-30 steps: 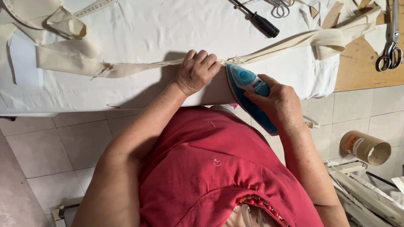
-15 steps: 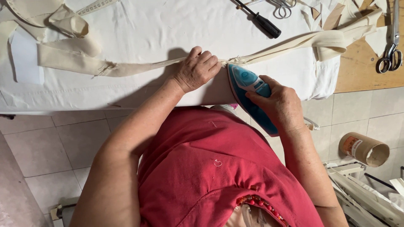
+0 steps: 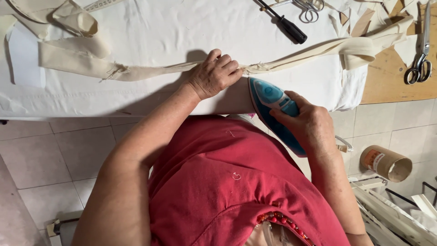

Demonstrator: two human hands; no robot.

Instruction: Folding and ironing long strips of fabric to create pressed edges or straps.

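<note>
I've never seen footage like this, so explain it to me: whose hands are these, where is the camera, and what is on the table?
The camera sits on a person's head and looks straight down, so you see their own arms and red top. Their left hand presses on a long cream fabric strip that runs across a white padded ironing surface. Their right hand grips a blue clothes iron, its tip by the strip. At the far edge lie a black-handled screwdriver, small scissors, and large shears on a bare wooden board. A cardboard tube lies on the tiled floor.
</note>
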